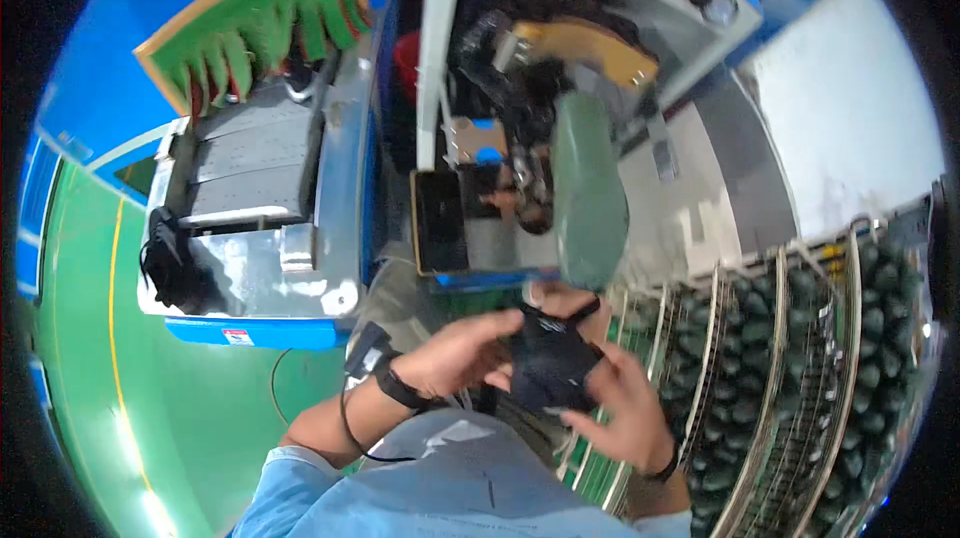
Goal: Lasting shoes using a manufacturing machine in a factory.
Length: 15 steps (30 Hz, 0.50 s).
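In front of my body I hold a black shoe upper, smeared by motion, so its details are unclear. My left hand grips its left side, with the thumb along the top edge. On its right side my right hand has fingers at the edge, with the thumb stretched below. Just beyond the upper, a pale pinkish patch shows that I cannot make out. A machine stands directly ahead, with a large grey-green pad closest to my hands. Beside that pad is a dark flat panel with a tan edge.
To the left, a metal conveyor runs under a green strip curtain; a black shoe upper lies on its near corner. At the right stands a rack filled with dark green shoe-last-like pieces. A cable hangs by my left forearm.
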{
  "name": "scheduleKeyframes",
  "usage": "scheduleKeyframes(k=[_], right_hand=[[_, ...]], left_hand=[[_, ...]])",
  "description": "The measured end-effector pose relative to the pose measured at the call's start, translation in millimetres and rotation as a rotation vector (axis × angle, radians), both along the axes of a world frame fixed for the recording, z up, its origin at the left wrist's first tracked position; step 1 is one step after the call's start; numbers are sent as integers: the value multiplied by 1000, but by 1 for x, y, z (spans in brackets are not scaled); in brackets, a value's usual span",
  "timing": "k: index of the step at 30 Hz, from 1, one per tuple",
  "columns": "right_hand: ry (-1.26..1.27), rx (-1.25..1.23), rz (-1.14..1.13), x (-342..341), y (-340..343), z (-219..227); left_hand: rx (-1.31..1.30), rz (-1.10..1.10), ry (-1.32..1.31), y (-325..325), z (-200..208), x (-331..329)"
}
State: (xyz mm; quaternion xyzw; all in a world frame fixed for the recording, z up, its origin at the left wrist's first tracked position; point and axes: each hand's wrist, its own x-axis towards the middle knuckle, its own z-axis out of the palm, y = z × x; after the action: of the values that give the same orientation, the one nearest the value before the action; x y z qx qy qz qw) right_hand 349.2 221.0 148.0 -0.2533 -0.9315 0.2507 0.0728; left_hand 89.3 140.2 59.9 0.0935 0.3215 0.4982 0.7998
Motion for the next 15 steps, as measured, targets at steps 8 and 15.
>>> scheduleKeyframes(k=[8,15], right_hand=[[837,-1685,-301,-134,127,-4],[1020,-1074,-337,-62,100,-62]], left_hand=[[194,-10,1243,-19,31,-11],[125,-10,1220,-23,17,1]])
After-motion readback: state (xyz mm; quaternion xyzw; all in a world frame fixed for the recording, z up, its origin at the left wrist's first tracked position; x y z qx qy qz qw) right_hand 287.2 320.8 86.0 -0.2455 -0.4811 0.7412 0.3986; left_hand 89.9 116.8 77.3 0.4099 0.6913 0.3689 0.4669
